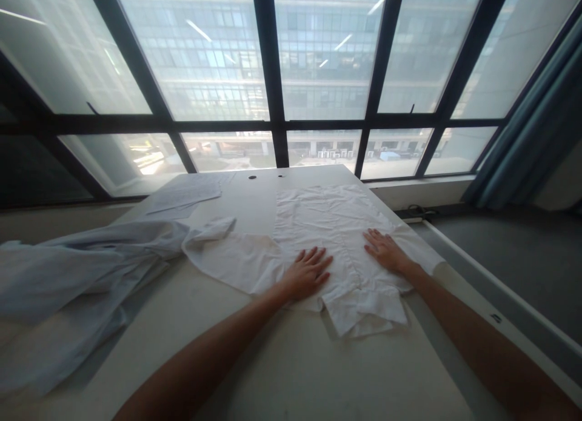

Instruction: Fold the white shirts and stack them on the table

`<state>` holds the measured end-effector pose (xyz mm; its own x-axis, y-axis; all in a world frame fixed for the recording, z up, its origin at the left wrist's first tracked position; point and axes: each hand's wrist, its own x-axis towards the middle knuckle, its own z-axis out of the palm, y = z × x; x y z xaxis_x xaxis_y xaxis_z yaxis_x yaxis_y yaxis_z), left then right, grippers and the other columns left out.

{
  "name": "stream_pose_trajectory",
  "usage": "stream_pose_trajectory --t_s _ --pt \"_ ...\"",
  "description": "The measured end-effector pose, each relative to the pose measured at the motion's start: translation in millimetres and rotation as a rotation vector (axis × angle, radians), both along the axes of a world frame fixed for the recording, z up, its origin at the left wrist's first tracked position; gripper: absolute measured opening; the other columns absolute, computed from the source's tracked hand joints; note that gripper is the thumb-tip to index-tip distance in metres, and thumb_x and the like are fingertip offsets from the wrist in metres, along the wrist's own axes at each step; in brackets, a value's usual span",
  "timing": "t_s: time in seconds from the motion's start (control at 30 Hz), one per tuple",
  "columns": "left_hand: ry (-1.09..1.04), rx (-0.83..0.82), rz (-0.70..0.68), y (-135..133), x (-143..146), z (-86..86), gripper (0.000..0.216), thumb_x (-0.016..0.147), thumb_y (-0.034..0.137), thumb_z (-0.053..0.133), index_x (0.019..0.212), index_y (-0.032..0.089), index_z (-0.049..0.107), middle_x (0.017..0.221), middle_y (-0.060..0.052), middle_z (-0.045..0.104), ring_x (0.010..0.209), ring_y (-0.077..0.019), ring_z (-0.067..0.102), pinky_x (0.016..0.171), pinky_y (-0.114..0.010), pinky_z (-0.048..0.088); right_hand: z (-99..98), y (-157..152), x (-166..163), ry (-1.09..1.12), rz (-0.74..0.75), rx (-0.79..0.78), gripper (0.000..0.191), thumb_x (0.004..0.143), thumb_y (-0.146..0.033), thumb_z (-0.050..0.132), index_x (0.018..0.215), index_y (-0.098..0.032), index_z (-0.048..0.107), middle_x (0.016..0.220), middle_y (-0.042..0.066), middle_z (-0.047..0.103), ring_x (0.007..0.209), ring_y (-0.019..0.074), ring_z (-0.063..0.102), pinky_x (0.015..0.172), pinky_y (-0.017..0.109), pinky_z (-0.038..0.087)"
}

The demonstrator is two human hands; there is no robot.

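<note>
A white shirt (pixel 327 221) lies spread on the white table, its collar (pixel 368 312) toward me and its body stretching to the far side. Creases run across the fabric. One sleeve (pixel 240 260) reaches out to the left; the other (pixel 421 248) hangs toward the table's right edge. My left hand (pixel 308 274) rests on the shirt left of its middle, fingers spread. Over on the right side of the shirt, my right hand (pixel 385 250) lies flat with its fingers extended. Neither hand grips the cloth.
A rumpled heap of pale cloth (pixel 91 288) covers the left of the table (pixel 291 366). Behind it lie thin pale sheets (pixel 186 194). Windows with dark frames (pixel 268 51) rise beyond the far edge. A blue-grey curtain (pixel 527 124) hangs at right.
</note>
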<state>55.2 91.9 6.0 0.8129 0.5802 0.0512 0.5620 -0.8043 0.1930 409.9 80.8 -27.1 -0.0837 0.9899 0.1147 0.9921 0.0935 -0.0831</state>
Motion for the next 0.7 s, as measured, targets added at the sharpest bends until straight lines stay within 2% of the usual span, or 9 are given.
stream_pose_trajectory --t_s 0.17,0.27,0.37,0.43,0.6,0.7 --pt "0.030 -0.003 0.016 -2.2 -0.9 3.2 0.060 0.107 0.057 0.022 0.161 0.032 0.032 0.170 -0.004 0.019 0.157 -0.0294 0.014 0.125 -0.056 0.013 1.8 2.0 23.4 -0.077 -0.247 0.016 0.060 0.105 -0.041 0.029 0.156 -0.011 0.041 0.164 0.017 0.033 0.153 0.0301 0.027 0.122 0.054 0.024" --pt "0.043 -0.004 0.012 -3.4 -2.0 5.0 0.060 0.107 0.056 0.022 0.161 0.032 0.030 0.170 -0.004 0.018 0.157 -0.0298 0.014 0.125 -0.057 0.013 4.3 -0.3 27.8 -0.111 -0.259 0.057 0.058 0.104 -0.037 0.031 0.153 -0.008 0.046 0.162 0.021 0.035 0.153 0.0320 0.027 0.122 0.056 0.021" --pt "0.042 -0.004 0.012 -4.4 -2.4 5.9 0.060 0.107 0.056 0.021 0.161 0.032 0.030 0.170 -0.004 0.018 0.157 -0.0297 0.014 0.125 -0.057 0.013 8.5 -2.9 13.1 -0.089 -0.229 0.143 0.056 0.104 -0.035 0.032 0.150 -0.008 0.049 0.162 0.022 0.034 0.153 0.0337 0.026 0.122 0.060 0.018" --pt "0.038 -0.001 0.018 -4.6 -2.2 5.5 0.060 0.107 0.057 0.020 0.161 0.032 0.030 0.170 -0.004 0.019 0.157 -0.0298 0.014 0.125 -0.057 0.014 12.0 -5.0 -6.3 -0.024 -0.152 0.154 0.056 0.104 -0.036 0.032 0.153 -0.012 0.046 0.164 0.019 0.032 0.154 0.0325 0.024 0.122 0.060 0.018" --pt "0.027 0.019 0.018 -3.1 -2.0 1.1 0.060 0.107 0.058 0.020 0.161 0.034 0.030 0.170 -0.003 0.020 0.157 -0.0293 0.016 0.125 -0.056 0.014 19.8 -13.6 -56.2 0.121 0.311 -0.026 0.062 0.105 -0.048 0.035 0.161 -0.022 0.033 0.168 0.009 0.024 0.157 0.0243 0.016 0.124 0.052 0.017" --pt "0.020 0.024 0.018 -2.0 -2.3 -1.3 0.060 0.107 0.058 0.021 0.160 0.034 0.031 0.170 -0.003 0.021 0.157 -0.0288 0.016 0.125 -0.056 0.014 22.5 -17.0 -65.3 0.145 0.344 -0.060 0.062 0.105 -0.049 0.034 0.161 -0.023 0.032 0.168 0.009 0.025 0.156 0.0237 0.017 0.125 0.051 0.016"
